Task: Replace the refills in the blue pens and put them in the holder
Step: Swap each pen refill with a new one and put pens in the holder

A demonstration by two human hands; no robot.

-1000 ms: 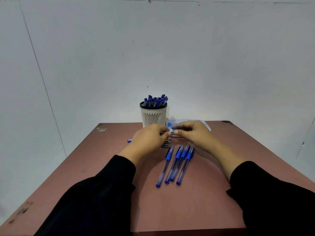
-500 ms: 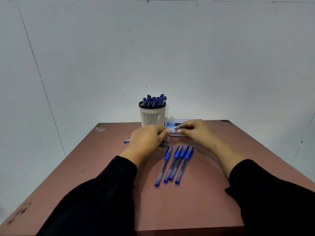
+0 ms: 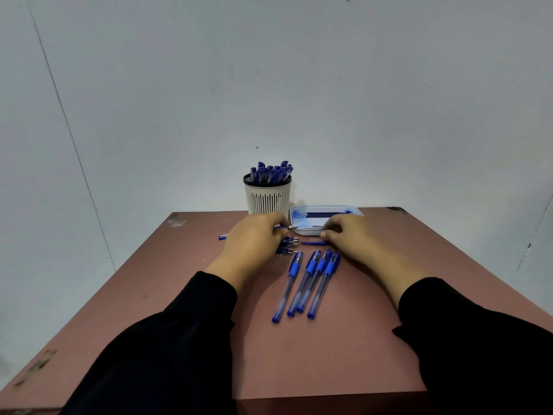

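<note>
Btwn hands, pen cap [image 3: 314, 242] (loose), L grip [image 3: 254, 238] w/ pen

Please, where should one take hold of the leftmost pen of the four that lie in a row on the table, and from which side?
Probably at the clear barrel, about halfway along the leftmost pen, pinching from above across its width. It lies flat on the table with bare surface on its left, while the next pen lies close on its right, so a finger slips in more easily from the left.

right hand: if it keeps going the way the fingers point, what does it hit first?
The right hand points left and slightly away. First in line is probably the small blue pen cap lying on the brown table at its fingertips; depth is unclear.
</note>
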